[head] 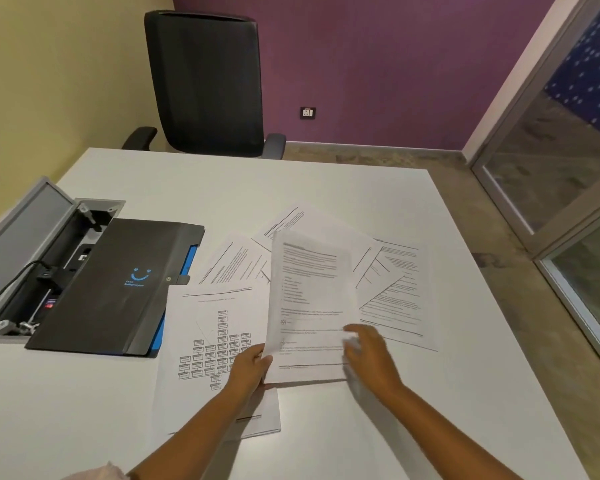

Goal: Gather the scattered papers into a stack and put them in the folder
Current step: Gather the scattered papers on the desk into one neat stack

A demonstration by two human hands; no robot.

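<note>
Hands: left hand (252,365) pinches the lower left corner of a white printed text sheet (310,306), thumb on top, fingers curled beneath; right hand (368,355) is spread and blurred at that sheet's lower right edge, and whether it grips anything I cannot tell.
Lifted sheet: thin and floppy, held near centre frame, tilted up off the white matte bench (326,188), its top edge curling.
Other papers: a white page with a box-and-line chart (212,344) lies flat at lower centre under the left hand; more text pages (392,289) fan out, overlapping at odd angles, towards centre right.
Folder: black matte folder with a blue smile logo (118,289) sits at centre left, closed by the look of it, blue inner edge showing, resting partly over the grey open cable box (39,244) sunk into the bench.
Risk, grip: one corner pinch on limp paper, so I'd say it could buckle or crease if swung fast.
Risk, slide: smooth sheets on a smooth top; a sweeping hand may push pages apart, or off the right edge, rather than gather them.
Risk, stack: mixed angles mean dog-eared corners unless the edges get squared first.
Risk, folder: it likely needs opening, and it perches on the box rim, so it could tip or shift.
Background: black mesh office chair (205,84) at upper centre, well apart.
</note>
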